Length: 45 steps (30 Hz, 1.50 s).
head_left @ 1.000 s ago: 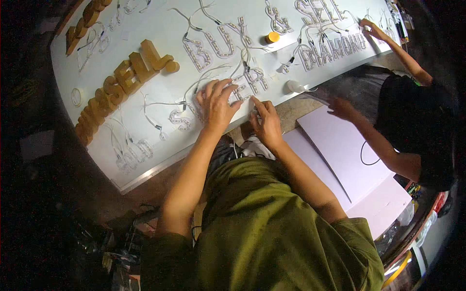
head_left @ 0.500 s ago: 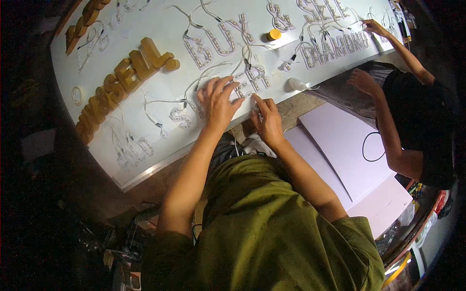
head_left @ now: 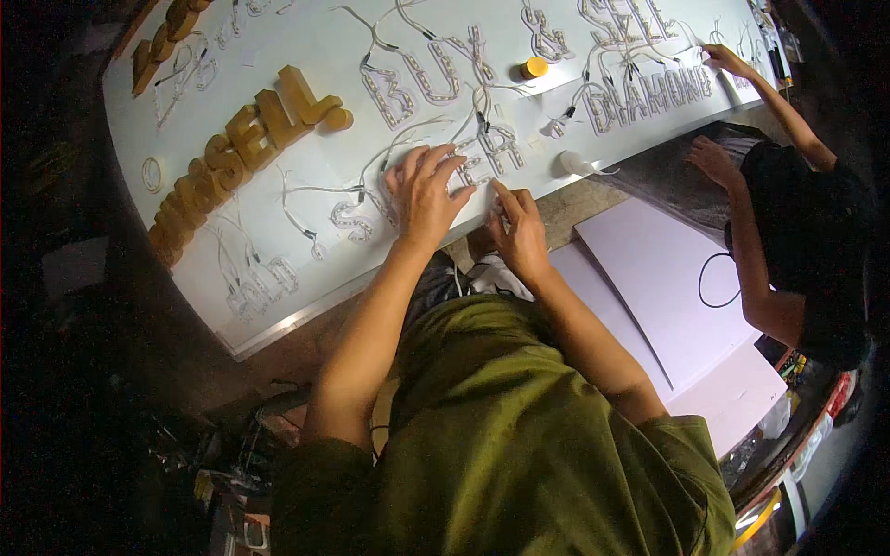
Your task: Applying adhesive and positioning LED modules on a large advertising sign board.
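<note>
On the white table (head_left: 315, 42), we spread our left hand (head_left: 426, 198) open beside an LED-strip letter (head_left: 476, 172), our right hand (head_left: 521, 235) half-curled, its grip unclear, and an uneven push could skew the letter.

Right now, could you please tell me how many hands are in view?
4: the wearer's left hand and right hand at the LED letters; at right, a co-worker's upper hand over the table, lower hand off it.
</note>
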Motion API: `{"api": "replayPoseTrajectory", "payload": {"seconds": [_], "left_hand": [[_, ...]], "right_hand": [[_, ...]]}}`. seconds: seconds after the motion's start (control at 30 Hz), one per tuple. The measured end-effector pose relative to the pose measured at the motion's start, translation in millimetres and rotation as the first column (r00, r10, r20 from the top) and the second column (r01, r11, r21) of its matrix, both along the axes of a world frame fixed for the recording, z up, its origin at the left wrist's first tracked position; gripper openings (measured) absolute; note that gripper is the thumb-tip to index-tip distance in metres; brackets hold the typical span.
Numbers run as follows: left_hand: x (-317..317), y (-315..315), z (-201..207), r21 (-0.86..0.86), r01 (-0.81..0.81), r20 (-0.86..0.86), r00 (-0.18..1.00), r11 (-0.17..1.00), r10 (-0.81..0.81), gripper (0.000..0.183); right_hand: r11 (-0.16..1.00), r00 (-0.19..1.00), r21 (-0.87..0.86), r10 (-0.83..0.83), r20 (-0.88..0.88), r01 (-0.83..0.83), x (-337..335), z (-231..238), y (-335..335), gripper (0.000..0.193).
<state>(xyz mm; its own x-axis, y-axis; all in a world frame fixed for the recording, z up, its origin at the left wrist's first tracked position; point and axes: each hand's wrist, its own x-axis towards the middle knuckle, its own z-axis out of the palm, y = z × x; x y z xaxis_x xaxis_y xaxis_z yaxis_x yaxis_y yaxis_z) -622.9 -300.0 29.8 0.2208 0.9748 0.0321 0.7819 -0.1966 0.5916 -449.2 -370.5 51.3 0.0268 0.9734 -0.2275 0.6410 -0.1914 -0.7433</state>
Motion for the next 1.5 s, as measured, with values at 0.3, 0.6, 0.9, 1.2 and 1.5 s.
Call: {"api": "replayPoseTrajectory", "payload": {"seconds": [0.3,0.6,0.9,1.2,1.5], "left_hand": [[-0.9,-0.3,-1.5,-0.004,0.003,-0.007,1.0,1.0,-0.003,0.046],[-0.7,0.9,0.9,-0.017,-0.005,-0.001,1.0,1.0,0.005,0.046],[-0.5,1.0,2.2,-0.039,0.006,0.026,1.0,0.999,-0.005,0.045],[-0.9,1.7,4.9,-0.075,-0.007,0.037,0.999,0.997,0.01,0.048],[-0.5,1.5,4.3,-0.064,-0.015,0.041,0.999,0.998,0.018,0.049]], "right_hand": [[1.0,0.999,0.022,0.02,0.034,-0.021,0.0,1.9,1.5,0.056],[0.997,1.0,-0.073,-0.008,-0.008,0.008,-1.1,5.5,4.3,0.056],[0.996,1.0,-0.093,0.003,-0.014,-0.004,2.4,0.1,2.1,0.058],[0.997,0.998,-0.06,0.057,0.025,-0.056,3.6,4.3,6.6,0.06],[0.995,0.999,-0.098,0.035,0.011,-0.034,4.2,0.2,4.1,0.06]]}}
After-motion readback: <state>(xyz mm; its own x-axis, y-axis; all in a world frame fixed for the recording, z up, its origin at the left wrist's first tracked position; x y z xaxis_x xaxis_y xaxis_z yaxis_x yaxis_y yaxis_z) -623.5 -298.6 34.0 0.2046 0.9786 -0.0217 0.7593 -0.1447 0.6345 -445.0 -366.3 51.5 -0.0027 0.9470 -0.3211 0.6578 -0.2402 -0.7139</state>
